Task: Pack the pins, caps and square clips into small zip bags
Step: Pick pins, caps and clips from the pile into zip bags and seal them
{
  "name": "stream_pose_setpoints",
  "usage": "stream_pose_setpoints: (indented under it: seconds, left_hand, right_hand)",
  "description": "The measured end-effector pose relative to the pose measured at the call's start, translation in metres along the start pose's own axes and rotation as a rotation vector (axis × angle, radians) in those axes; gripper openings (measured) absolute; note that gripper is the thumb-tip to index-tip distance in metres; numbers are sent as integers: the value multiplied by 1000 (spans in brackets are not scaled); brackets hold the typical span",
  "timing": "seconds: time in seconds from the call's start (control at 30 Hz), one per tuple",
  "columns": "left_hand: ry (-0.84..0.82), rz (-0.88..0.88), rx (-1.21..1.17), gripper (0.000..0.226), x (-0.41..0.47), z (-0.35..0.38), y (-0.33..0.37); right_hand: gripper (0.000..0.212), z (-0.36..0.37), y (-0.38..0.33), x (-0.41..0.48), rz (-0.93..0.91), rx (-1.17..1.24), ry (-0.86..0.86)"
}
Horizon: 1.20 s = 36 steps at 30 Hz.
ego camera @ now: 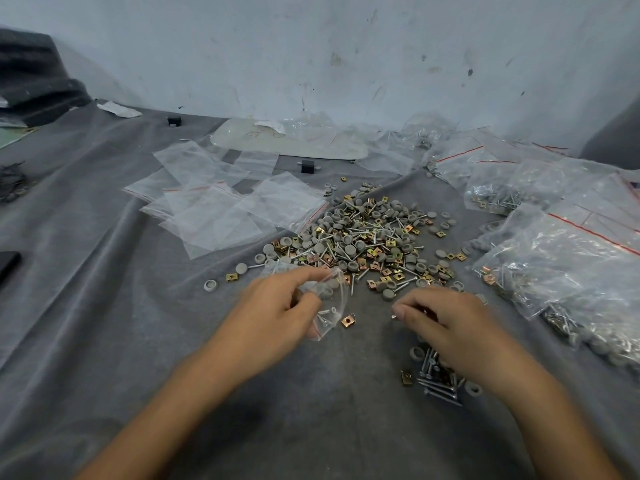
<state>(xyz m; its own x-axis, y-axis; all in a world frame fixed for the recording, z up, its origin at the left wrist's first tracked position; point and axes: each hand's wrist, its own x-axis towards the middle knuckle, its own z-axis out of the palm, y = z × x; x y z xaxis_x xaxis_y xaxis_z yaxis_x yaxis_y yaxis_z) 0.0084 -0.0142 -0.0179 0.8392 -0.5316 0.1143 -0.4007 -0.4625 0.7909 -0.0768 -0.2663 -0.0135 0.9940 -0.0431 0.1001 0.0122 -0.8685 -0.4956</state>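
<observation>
Pinching the floppy zip bag [329, 304] is the left hand [277, 306]; the right hand [441, 318] pinches a pin [394, 316]. If the bag sags, the pin may miss.

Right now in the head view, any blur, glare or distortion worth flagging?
Head view: light soft and even, shadows faint; parts pile sharp; left hand holding the zip bag and right hand pinching a pin slightly motion-soft, forearms blurrier near the bottom edge; glare specks on the filled bags at right; wide-angle bend along the wall base.
</observation>
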Motion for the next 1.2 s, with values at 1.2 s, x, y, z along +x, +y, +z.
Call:
stream_pose_setpoints:
  seconds: [1.2]
  left_hand:
    - [324, -476, -1276, 21, 18, -108, -61]
  right_hand:
    - [23, 7, -1, 7, 164, -173, -44]
